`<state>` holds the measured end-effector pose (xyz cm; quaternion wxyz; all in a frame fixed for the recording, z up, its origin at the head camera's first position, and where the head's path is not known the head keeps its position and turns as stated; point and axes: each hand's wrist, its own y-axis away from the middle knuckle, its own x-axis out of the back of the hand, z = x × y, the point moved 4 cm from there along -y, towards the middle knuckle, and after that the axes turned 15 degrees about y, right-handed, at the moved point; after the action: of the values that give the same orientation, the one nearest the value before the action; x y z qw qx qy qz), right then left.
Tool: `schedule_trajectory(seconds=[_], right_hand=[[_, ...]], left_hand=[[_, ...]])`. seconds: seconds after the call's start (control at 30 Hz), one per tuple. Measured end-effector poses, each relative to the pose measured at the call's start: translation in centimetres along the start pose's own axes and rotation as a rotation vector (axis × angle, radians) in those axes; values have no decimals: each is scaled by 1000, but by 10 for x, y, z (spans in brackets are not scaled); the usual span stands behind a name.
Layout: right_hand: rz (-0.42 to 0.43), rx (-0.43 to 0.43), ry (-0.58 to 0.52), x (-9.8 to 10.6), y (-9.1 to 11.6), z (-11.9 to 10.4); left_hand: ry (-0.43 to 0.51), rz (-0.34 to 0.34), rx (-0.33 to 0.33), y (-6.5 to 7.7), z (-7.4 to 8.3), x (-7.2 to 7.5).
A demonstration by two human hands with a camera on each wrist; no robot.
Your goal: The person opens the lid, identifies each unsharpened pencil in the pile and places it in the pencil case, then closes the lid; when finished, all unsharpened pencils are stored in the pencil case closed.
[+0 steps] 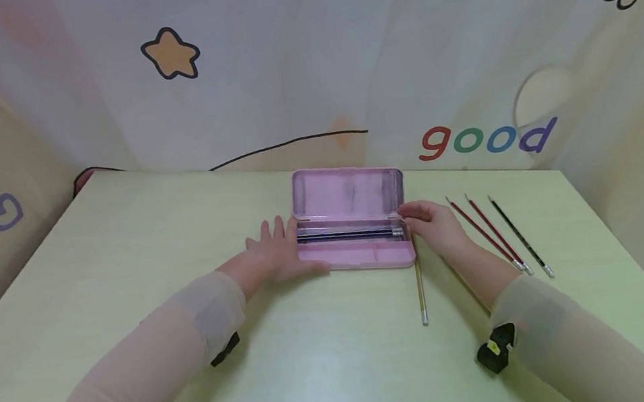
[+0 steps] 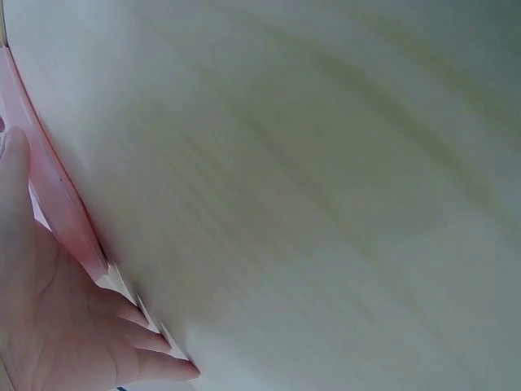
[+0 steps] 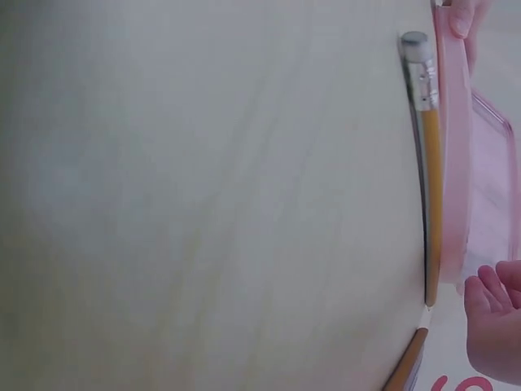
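Near the far edge of the counter [image 1: 314, 372], a pink pencil case [image 1: 336, 263] lies open, its lid [image 1: 324, 195] folded back on the far side, close to the cloth wall [image 1: 429, 37] with its printed word "good" [image 1: 487, 138]; inside the case, dark blue pencils [image 1: 351, 234] lie lengthwise, their silvery ends toward the right end.

The left hand [image 1: 277, 254] rests against the case's left end, fingers straight and spread toward the back, thumb stretched along the front edge; a broad stretch of counter runs from this hand out to the left edge, and another from the case's front down to the bottom of the head view.

The right hand [image 1: 438, 226] is at the case's right end, fingers bent in over the rim; whether they pinch anything I cannot tell, in the head view or the right wrist view.

Room is tighter on this side; a yellow pencil [image 1: 422, 296] lies just beside the case's right end, its eraser pointing to the near side, and a second yellowish pencil [image 1: 466, 282] lies partly hidden by the right forearm; past that arm, two red pencils [image 1: 488, 237] and a black pencil [image 1: 519, 235] slant with their tips toward the back, erasers nearer the person; beyond the black one, a strip of counter reaches to the right edge.
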<state>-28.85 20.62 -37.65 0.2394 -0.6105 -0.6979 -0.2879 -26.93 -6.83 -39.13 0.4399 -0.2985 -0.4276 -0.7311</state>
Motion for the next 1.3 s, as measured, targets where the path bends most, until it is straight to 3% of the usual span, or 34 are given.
schedule_trajectory(seconds=[0.27,0.43,0.67,1.03,1.3], right_hand=[[-12,34,17,12,9,2],[-54,-6,-8,22,23,9],[-41,-46,-14,47,48,29],[10,4,-309,75,87,78],[-2,-34,-380,81,107,101]], left_hand=[[11,2,-7,1,0,2],[19,2,4,4,0,3],[9,-5,8,4,-2,2],[3,-13,9,2,-3,1],[-4,-9,9,1,0,4]])
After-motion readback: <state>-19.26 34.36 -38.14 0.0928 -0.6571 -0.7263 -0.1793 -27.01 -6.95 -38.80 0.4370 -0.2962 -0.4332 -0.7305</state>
